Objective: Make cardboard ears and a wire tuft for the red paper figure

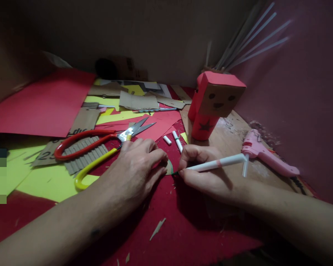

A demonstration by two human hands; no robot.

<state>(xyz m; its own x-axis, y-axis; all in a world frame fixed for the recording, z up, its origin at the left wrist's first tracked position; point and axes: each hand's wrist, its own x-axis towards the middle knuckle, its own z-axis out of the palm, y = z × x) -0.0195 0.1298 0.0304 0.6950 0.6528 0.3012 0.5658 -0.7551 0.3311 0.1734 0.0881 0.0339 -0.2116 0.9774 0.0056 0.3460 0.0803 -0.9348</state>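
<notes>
My left hand (144, 160) is closed, its fingertips pinching a small cardboard piece (169, 168) with a green line along its curved edge. Most of that piece is hidden under the fingers. In my right hand (207, 177) is a white felt-tip marker (207, 163), its dark green tip at the edge of the cardboard piece. A marker cap (167, 140) and another white marker (177, 141) lie just beyond the hands. Beside my left hand rest scissors (122, 135) with red handles and, partly under the hand, a yellow-handled tool (99, 166).
A red box figure (205, 127) with a drawn cardboard face stands behind my right hand. To its right lies a pink glue gun (268, 153) near the wall. Red paper (44, 107), yellow sheets (52, 181), cardboard scraps (85, 155) and a pencil (155, 110) cover the left and back.
</notes>
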